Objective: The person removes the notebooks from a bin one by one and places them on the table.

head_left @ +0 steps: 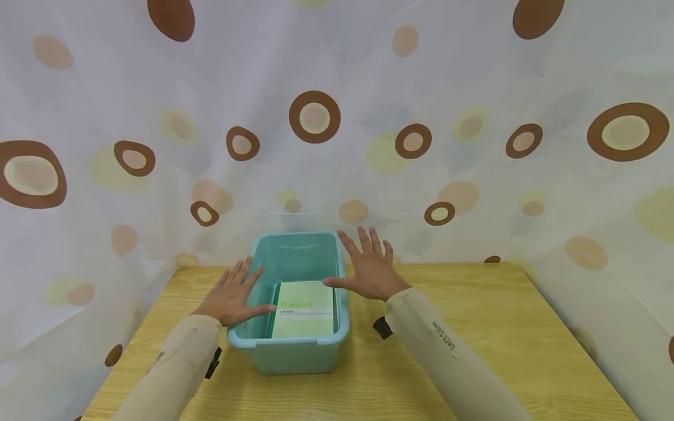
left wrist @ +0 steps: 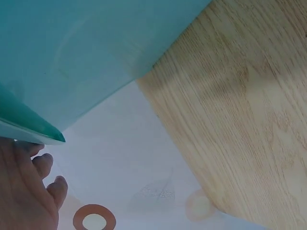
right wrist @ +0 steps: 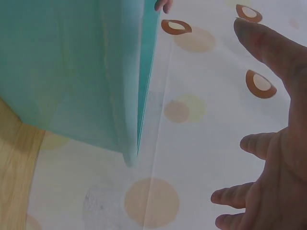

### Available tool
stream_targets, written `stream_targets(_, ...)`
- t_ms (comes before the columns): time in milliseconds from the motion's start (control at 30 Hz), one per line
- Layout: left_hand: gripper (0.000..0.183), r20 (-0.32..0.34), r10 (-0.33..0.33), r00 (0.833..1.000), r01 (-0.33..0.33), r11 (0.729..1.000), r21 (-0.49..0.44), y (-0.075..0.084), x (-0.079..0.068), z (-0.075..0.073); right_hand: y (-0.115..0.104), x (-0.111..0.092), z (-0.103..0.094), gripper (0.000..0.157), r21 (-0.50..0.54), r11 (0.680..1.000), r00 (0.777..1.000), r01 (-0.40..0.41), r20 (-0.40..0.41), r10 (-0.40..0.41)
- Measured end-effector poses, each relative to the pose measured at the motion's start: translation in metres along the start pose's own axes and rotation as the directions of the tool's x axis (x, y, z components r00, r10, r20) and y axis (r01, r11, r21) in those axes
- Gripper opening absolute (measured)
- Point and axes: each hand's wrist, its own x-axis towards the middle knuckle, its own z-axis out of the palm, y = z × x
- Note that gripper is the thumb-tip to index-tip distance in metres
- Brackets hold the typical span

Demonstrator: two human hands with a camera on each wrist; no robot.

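Background: white sheet (head_left: 342, 64) printed with brown, peach and yellow spots, behind a wood-grain table (head_left: 474, 351). From my station I see a light-blue bin (head_left: 295, 358) on the table; a pale green notebook (head_left: 305, 323) marked "Gambit" lies inside. Left hand (head_left: 230, 299): fingers spread, at the bin's left rim; I cannot tell whether it touches. Right hand (head_left: 372, 273): fingers spread, pinching nothing; right wrist view shows me a gap between it and the bin.

A white sheet (head_left: 350, 166) (spotted in brown, peach and pale yellow) hangs behind a wood-grained table (head_left: 468, 333).
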Motion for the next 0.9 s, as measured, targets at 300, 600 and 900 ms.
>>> stream_targets(300,0.092,0.044,-0.039,0.998,0.039,0.999,0.014,0.000,0.005,0.003,-0.024,0.029,0.010,0.097,0.002,0.998,0.997,0.055,0.062,-0.055)
stream_targets(600,0.091,0.041,-0.042,0.998,0.039,0.997,0.063,0.001,0.005,0.004,-0.045,0.059,0.023,0.095,-0.031,0.993,0.986,0.112,0.126,-0.107)
stream_targets(900,0.091,0.068,-0.027,0.997,0.023,0.998,0.066,0.003,0.006,0.002,-0.063,0.080,0.050,0.091,-0.024,0.998,0.982,0.065,0.178,-0.060)
